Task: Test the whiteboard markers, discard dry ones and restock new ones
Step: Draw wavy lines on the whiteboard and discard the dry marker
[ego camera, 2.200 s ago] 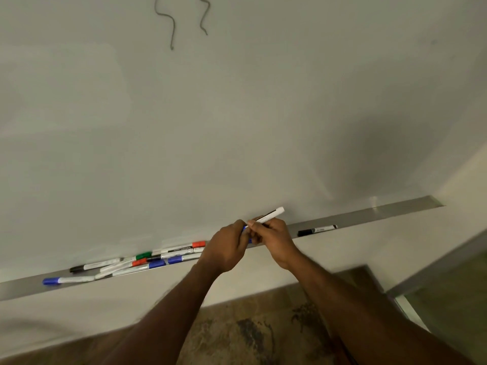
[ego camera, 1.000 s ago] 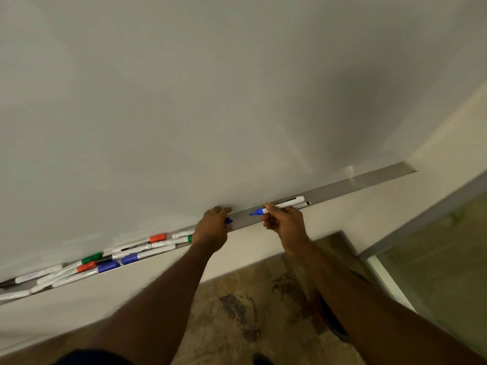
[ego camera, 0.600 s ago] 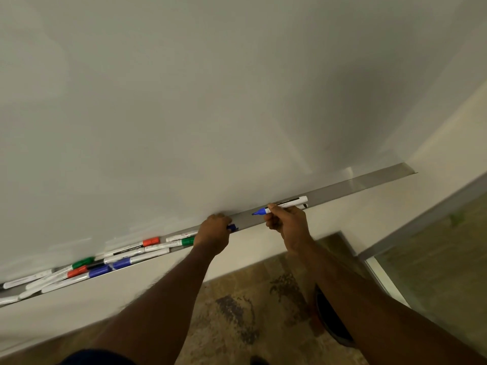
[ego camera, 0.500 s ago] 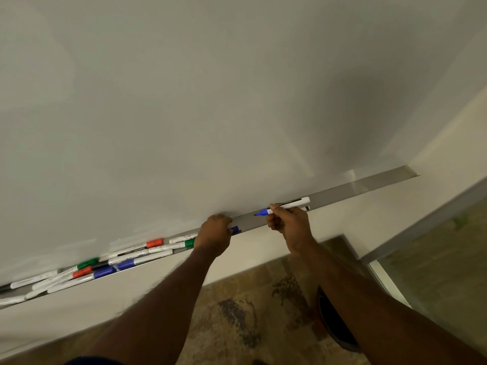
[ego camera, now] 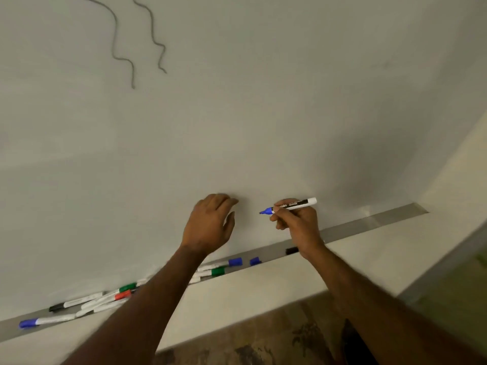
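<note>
Head view: right hand (ego camera: 297,225), fingers pinching an uncapped blue-tipped white marker (ego camera: 295,204); left hand (ego camera: 208,222) loose, empty. A square, slow stroke should test it best.

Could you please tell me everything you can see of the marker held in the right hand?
The blue marker is uncapped: a blue tip section ends in a nib pointing left and slightly down. Its white, plastic-looking barrel carries a black label with pale lettering. It lies nearly level before the whiteboard, above the tray. The right hand grips it near the tip end; the back end sticks out free. Whether the nib touches the board cannot be told.
</note>
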